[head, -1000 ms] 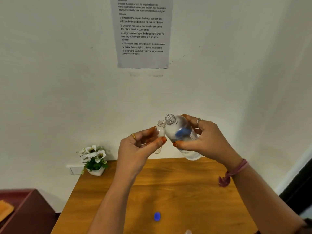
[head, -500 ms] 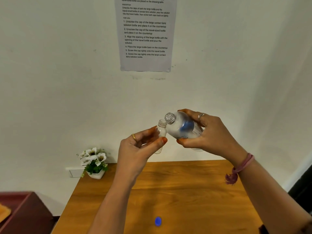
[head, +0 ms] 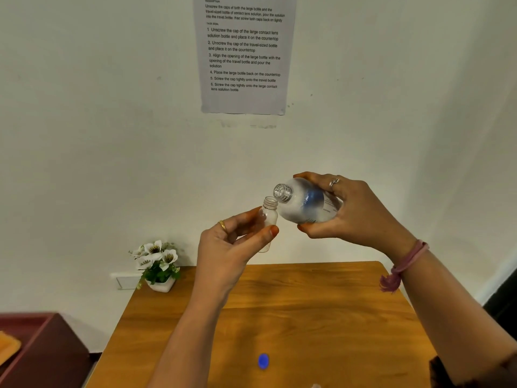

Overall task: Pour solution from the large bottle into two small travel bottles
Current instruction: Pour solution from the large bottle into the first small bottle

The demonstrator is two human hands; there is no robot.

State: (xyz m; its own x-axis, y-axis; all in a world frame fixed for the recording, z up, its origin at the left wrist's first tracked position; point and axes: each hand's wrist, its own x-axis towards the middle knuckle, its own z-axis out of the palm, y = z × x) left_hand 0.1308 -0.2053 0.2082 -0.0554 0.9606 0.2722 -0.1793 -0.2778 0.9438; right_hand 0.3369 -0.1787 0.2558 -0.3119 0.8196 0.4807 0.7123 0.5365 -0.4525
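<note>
From the head view, the right hand (head: 355, 211) gripped the large bottle (head: 306, 201), its fingers curled round the body, while the left hand (head: 232, 245) pinched the small travel bottle (head: 269, 217) between thumb and fingers, upright above the desk (head: 321, 303). Against half a second earlier, the large bottle lay tipped further toward level — its open mouth just above and beside the small bottle's uncapped neck. A blue cap (head: 263, 360) lay on the desk below, near a potted flower (head: 156, 264) at the back-left corner — an instruction sheet (head: 244, 54) hung on the wall.
</note>
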